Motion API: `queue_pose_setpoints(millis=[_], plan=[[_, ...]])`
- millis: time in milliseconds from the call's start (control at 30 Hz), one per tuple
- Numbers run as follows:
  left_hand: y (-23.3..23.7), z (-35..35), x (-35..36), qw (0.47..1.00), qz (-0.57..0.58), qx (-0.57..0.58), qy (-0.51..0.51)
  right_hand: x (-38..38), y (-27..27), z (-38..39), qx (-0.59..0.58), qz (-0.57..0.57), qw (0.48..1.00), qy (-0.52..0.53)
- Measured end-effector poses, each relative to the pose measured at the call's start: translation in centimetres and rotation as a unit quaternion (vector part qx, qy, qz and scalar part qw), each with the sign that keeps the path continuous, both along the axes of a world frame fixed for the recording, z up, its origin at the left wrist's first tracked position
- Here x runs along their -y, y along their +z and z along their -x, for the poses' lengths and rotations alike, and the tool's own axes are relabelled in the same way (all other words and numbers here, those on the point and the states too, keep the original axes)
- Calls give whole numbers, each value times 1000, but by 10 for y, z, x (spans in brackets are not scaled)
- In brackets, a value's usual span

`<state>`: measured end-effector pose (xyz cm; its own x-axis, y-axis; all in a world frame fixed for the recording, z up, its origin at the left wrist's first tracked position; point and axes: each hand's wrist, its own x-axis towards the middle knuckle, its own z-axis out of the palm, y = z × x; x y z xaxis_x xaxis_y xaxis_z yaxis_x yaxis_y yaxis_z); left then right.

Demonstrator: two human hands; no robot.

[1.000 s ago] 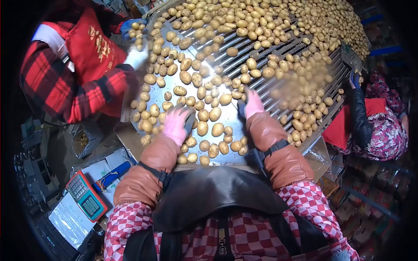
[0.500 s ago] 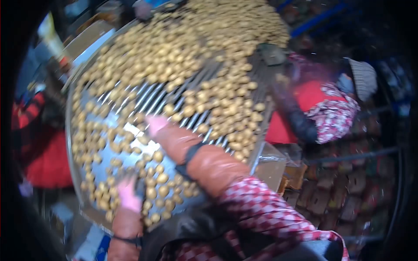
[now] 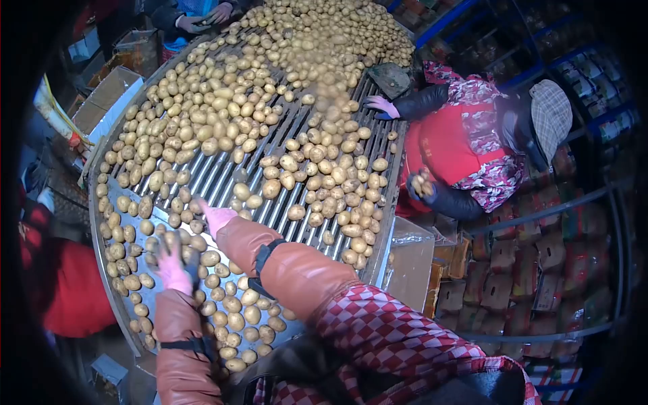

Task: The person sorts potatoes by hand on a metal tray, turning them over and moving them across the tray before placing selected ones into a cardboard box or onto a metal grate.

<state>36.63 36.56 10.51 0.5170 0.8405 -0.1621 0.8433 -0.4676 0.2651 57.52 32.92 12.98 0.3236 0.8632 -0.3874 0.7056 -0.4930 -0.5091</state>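
Many potatoes point(image 3: 233, 304) lie on a sorting table with a smooth metal plate point(image 3: 138, 233) near me and metal bars point(image 3: 233, 172) beyond it. My left hand point(image 3: 174, 263), in a pink and grey glove, is over potatoes on the plate, its fingers spread. Where plate and bars meet, my right hand point(image 3: 214, 219) reaches left in a pink glove, touching or just above potatoes. One of its fingers stretches out; the others are partly hidden. I see no potato gripped in either hand.
A co-worker in a red apron point(image 3: 449, 145) stands right, one gloved hand point(image 3: 383, 106) by the bars, potatoes point(image 3: 423, 183) in the other. More people are at the left and far edge. Cardboard boxes point(image 3: 408, 260) stand beside the table; packed cartons point(image 3: 520, 270) fill the right.
My left hand has moved forward and left over the plate. My right hand has shifted left and nearer to me. The co-worker's far hand now reaches onto the bars. The view has shifted slightly.
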Motion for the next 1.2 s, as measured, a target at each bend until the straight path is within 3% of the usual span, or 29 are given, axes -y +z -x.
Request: queue_pose_setpoints(millis=[100,133,167,200,233,267,333,367,400,500,567,633,667,700,767,800,833,900,967,1033,1100,1133,1167,1200], plan=[[24,14,59,996,36,-10,-85,24,26,-1,-87,-16,994,-64],[19,24,78,993,47,-66,-84,36,9,2,-25,-99,993,-60],[46,28,94,987,105,-84,-88,55,20,-2,-51,-152,987,-34],[38,39,108,983,107,-111,-96,73,29,-7,-45,-137,990,-3],[1,68,118,986,112,-30,-121,93,36,-7,-352,-150,909,-163],[17,73,134,985,142,33,-98,116,49,-10,-436,-116,871,-195],[19,94,152,981,165,5,-107,178,90,0,-462,-57,856,-225],[18,101,159,987,60,-22,-148,210,103,5,-463,-34,850,-250],[25,105,161,987,65,-12,-144,234,109,-3,-373,11,916,-146],[25,123,170,986,46,40,-156,333,79,-15,-324,15,946,-7],[22,138,174,984,42,29,-169,398,59,-18,-348,48,936,-15],[23,150,182,985,48,20,-165,443,50,-11,-270,217,937,39],[27,151,185,988,36,19,-146,455,51,-2,-273,219,936,38],[30,149,189,988,39,18,-147,463,52,8,-159,338,924,79],[33,140,195,997,46,32,-53,474,41,7,-40,447,886,118],[45,132,196,992,12,67,-102,479,20,-3,-123,302,944,56],[46,125,199,983,8,99,-156,480,6,-9,-203,148,968,-9],[28,115,205,949,1,113,-294,371,81,19,-80,135,987,-24],[20,132,201,944,-4,99,-316,329,60,20,-81,-46,993,-69],[6,161,193,976,15,103,-190,286,57,24,-92,-111,987,-65],[28,179,206,981,-36,92,-165,246,58,40,-55,-148,987,-26],[25,187,211,993,-19,73,-94,230,51,41,-119,-152,981,6],[21,191,213,998,-4,56,-25,211,48,56,-77,-76,994,-33],[18,188,218,997,21,38,70,193,27,61,-71,-90,992,-46]])
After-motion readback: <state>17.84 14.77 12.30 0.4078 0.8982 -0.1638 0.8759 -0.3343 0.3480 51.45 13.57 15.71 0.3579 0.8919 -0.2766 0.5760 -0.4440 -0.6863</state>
